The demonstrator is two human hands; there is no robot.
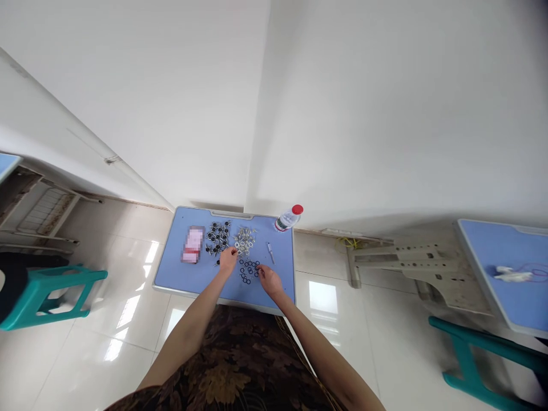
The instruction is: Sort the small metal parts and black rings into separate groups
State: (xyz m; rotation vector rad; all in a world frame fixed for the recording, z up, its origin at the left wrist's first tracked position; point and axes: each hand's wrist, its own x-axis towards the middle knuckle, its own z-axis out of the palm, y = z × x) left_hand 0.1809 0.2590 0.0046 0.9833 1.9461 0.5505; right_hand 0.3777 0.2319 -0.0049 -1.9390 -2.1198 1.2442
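On the blue desk (171, 271), my left hand (228, 261) is closed in a pinch beside the pale metal parts. A tiny dark bit shows at its fingertips, too small to name. My right hand (270, 279) pinches at a black ring at the right edge of a loose group of black rings (248, 268). Behind the hands lie many small black-headed metal pieces (219, 235) on the left. A pile of pale washers and small metal parts (245, 240) lies to the right of them.
A clear bottle with a red cap (289, 219) stands at the desk's back right corner, near a white pen-like item (270, 252). A blurred pink item (192, 244) lies at left. Teal stools (55, 291) and another desk (514, 251) flank me; a wall stands behind.
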